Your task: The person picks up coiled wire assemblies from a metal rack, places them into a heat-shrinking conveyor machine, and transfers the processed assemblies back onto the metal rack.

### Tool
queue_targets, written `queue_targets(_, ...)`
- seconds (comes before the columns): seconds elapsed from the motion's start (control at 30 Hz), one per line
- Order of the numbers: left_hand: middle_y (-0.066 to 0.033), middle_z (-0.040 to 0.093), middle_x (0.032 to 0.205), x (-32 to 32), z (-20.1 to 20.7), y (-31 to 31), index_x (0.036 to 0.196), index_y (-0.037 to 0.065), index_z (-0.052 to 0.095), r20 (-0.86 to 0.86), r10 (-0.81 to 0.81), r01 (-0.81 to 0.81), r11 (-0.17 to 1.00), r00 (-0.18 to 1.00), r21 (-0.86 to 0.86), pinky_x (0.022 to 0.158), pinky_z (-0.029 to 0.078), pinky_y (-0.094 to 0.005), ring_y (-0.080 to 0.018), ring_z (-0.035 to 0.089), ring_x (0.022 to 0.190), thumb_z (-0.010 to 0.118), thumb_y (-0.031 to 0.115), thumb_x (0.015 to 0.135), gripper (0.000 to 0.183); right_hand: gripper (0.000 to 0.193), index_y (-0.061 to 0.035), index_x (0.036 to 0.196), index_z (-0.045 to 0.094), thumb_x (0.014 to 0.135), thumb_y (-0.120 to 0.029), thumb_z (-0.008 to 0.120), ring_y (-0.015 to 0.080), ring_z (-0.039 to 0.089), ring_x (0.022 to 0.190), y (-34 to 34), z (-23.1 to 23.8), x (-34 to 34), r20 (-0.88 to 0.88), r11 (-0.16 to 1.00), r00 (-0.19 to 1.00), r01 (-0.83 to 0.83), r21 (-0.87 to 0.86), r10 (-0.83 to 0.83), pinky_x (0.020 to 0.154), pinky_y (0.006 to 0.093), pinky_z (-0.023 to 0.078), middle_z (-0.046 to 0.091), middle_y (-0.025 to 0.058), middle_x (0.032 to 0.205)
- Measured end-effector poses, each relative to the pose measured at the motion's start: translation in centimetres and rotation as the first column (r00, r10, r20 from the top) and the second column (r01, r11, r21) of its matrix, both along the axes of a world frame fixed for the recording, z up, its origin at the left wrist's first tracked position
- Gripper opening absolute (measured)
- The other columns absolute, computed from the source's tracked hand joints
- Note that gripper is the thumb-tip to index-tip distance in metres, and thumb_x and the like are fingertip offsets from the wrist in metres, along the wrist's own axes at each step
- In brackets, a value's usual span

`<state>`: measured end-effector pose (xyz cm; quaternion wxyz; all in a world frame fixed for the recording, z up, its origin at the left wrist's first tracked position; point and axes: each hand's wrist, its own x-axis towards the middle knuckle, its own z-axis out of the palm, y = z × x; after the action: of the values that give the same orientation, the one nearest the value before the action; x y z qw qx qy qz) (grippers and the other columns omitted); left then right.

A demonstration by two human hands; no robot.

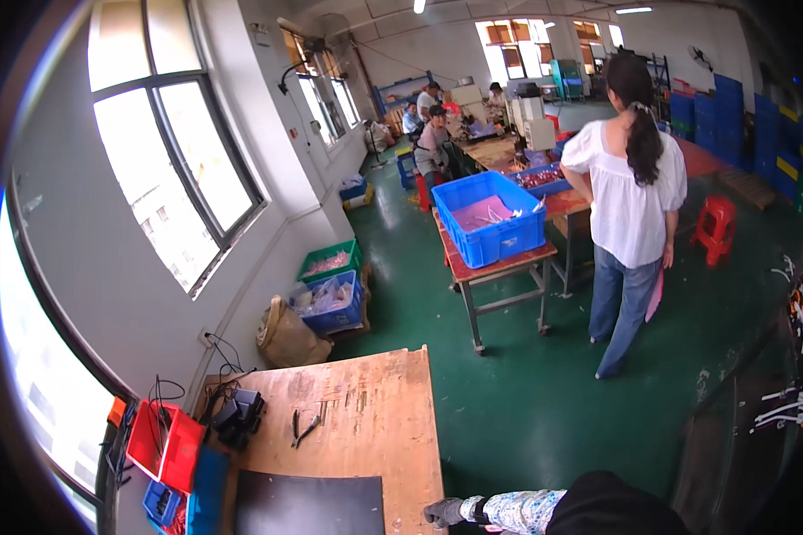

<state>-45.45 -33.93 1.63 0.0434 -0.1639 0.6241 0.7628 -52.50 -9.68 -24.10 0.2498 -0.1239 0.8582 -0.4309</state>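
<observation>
My right hand [444, 512], in a dark grey glove below a floral sleeve, comes in from the lower right. It rests at the right edge of a worn wooden table [366, 428]; its fingers are too small and dark to make out. On that table lie a pair of dark-handled pliers [305, 431], a black device with cables [238, 415] and a dark mat [308, 505]. My left hand is out of view.
A red bin [167, 446] and a small blue bin [161, 503] sit left of the table. Beyond, a person in a white top [629, 196] stands beside a blue crate [491, 218] on a wheeled table. A sack [287, 334] and a red stool [715, 230] stand on the green floor.
</observation>
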Motion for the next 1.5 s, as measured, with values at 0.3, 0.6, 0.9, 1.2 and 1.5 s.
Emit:
queue_targets(0.3, -0.0094, 0.057, 0.103, -3.5, -0.2, 0.3, 0.12, 0.006, 0.048, 0.046, -0.084, 0.085, 0.996, 0.995, -0.02, 0.083, 0.04, -0.0312, -0.0182, 0.052, 0.092, 0.054, 0.031, 0.085, 0.043, 0.054, -0.0032, 0.11, 0.05, 0.06, -0.015, 0.066, 0.0311, 0.053, 0.102, -2.6, -6.8, -2.4, 0.099, 0.971, 0.974, 0.188, 0.151, -0.204, 0.086, 0.0408, 0.043, 0.057, 0.0157, 0.105)
queue_targets(0.6, -0.009, 0.057, 0.103, -5.4, -0.6, -1.0, 0.12, 0.007, 0.048, 0.102, -0.055, 0.06, 0.997, 0.993, -0.045, 0.083, 0.04, -0.0309, -0.0181, 0.052, 0.091, 0.054, 0.031, 0.085, 0.043, 0.052, -0.0089, 0.11, 0.053, 0.06, -0.018, 0.066, 0.0229, 0.057, 0.098, -3.5, -2.9, -1.9, -0.144, 0.928, 0.99, 0.042, 0.369, 0.012, 0.084, 0.0355, 0.045, 0.058, 0.0101, 0.107)
queue_targets(0.9, -0.0087, 0.057, 0.103, -4.0, -0.5, -3.5, 0.12, 0.007, 0.048, 0.121, 0.076, -0.069, 0.996, 0.99, -0.061, 0.083, 0.04, -0.0307, -0.0179, 0.052, 0.091, 0.054, 0.031, 0.085, 0.043, 0.043, -0.008, 0.111, 0.051, 0.069, -0.015, 0.058, 0.0265, 0.056, 0.099, -6.0, -6.9, -2.0, -0.21, 0.929, 0.97, -0.038, 0.369, 0.123, 0.086, 0.037, 0.044, 0.058, 0.0123, 0.103)
queue_targets(1.2, -0.0083, 0.057, 0.103, -1.1, -0.9, -4.9, 0.12, 0.007, 0.048, 0.139, 0.2, -0.196, 0.98, 0.97, -0.043, 0.082, 0.041, -0.0304, -0.0177, 0.052, 0.091, 0.054, 0.032, 0.085, 0.043, 0.07, -0.0021, 0.127, 0.038, 0.064, -0.023, 0.061, 0.0306, 0.04, 0.118, -1.7, 3.6, -0.3, 0.018, 0.9, 0.946, -0.314, 0.301, 0.324, 0.1, 0.0383, 0.03, 0.043, 0.0184, 0.127)
queue_targets(1.5, -0.008, 0.056, 0.103, 0.5, -1.5, -6.0, 0.12, 0.008, 0.048, 0.153, 0.242, -0.24, 0.97, 0.958, -0.029, 0.082, 0.041, -0.0302, -0.0176, 0.052, 0.09, 0.054, 0.032, 0.085, 0.043, 0.083, -0.0018, 0.127, 0.037, 0.061, -0.04, 0.07, 0.0311, 0.042, 0.117, -0.8, 4.0, -0.8, 0.065, 0.854, 0.931, -0.355, 0.381, 0.358, 0.097, 0.0393, 0.033, 0.044, 0.0153, 0.126)
